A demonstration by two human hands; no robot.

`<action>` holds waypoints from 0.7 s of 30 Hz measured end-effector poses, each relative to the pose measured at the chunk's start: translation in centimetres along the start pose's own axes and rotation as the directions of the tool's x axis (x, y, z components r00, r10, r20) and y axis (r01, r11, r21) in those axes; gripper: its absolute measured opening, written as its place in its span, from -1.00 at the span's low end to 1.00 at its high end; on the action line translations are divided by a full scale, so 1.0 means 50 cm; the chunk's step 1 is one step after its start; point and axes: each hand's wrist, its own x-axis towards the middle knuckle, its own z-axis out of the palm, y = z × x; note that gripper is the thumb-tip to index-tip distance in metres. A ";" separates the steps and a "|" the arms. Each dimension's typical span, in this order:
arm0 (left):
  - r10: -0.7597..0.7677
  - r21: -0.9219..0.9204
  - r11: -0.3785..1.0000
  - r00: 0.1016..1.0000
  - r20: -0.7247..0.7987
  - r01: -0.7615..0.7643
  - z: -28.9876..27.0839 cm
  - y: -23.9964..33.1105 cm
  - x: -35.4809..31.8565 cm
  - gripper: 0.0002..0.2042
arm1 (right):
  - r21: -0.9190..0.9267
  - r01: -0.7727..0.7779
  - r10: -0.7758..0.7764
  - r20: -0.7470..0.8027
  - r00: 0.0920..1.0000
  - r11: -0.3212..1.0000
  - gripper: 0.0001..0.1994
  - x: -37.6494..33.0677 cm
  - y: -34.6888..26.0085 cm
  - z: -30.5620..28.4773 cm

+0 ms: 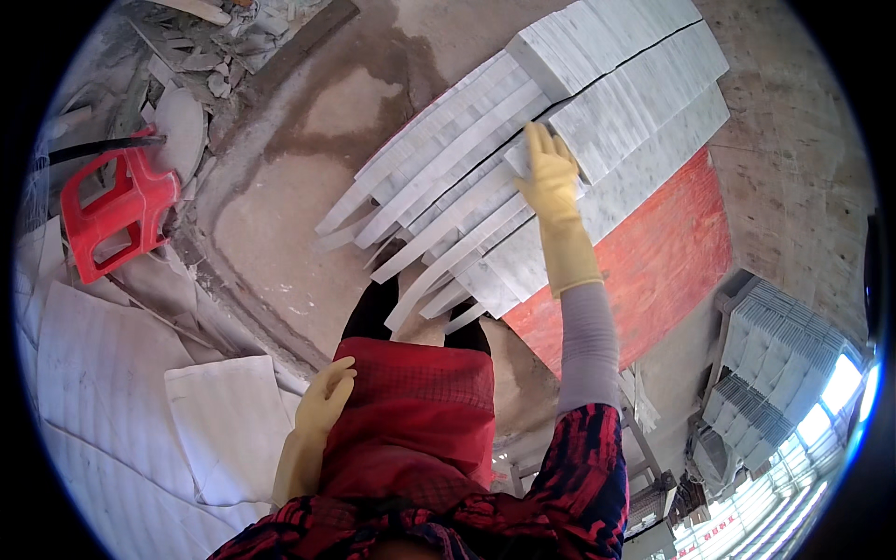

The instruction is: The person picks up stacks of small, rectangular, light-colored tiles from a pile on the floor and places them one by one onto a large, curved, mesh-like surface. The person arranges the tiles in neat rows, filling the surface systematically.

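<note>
My right hand (pixel 549 177), in a yellow rubber glove, reaches forward and rests flat on a stack of white marble strips (pixel 485 159). The fingers lie spread over the strips' top faces, near a dark gap between two bundles. The strips fan out, their ends pointing toward me, and they lie on a red board (pixel 653 261). My left hand (pixel 327 397), also in a yellow glove, hangs beside my red apron (pixel 415 420) with fingers loosely curled and nothing in it.
A red plastic stool (pixel 117 210) stands at the left by a heap of stone scraps (pixel 215 47). White slabs (pixel 112 373) lie on the floor at lower left. Another stack of white strips (pixel 784 355) sits at the right. The concrete floor (pixel 280 215) is wet.
</note>
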 end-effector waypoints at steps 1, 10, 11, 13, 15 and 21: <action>-0.004 -0.005 1.000 1.000 -0.003 0.004 0.000 -0.001 0.001 -0.57 | 0.042 -0.017 0.018 -0.014 1.000 0.999 0.04 -0.017 0.020 0.006; -0.027 0.042 0.999 1.000 0.006 0.027 0.005 -0.043 0.007 -0.57 | -0.140 -0.243 0.258 0.107 0.960 0.960 0.24 -0.050 0.021 0.009; -0.031 0.046 0.998 1.000 0.007 0.030 0.006 -0.053 0.004 -0.57 | -0.144 -0.238 0.253 0.098 0.963 0.961 0.25 -0.049 0.022 0.016; -0.013 0.043 0.999 1.000 0.007 0.013 0.016 -0.071 0.002 -0.57 | -0.110 -0.230 0.240 0.091 0.966 0.967 0.25 -0.046 0.034 0.022; -0.010 0.042 0.999 1.000 0.011 0.009 0.028 -0.079 -0.004 -0.56 | -0.060 -0.241 0.247 0.121 0.962 0.969 0.25 -0.043 0.031 0.025; 0.020 -0.002 1.000 1.000 0.019 -0.020 0.047 -0.089 -0.026 -0.57 | 0.121 -0.507 0.472 0.230 0.851 0.853 0.31 -0.040 -0.029 -0.002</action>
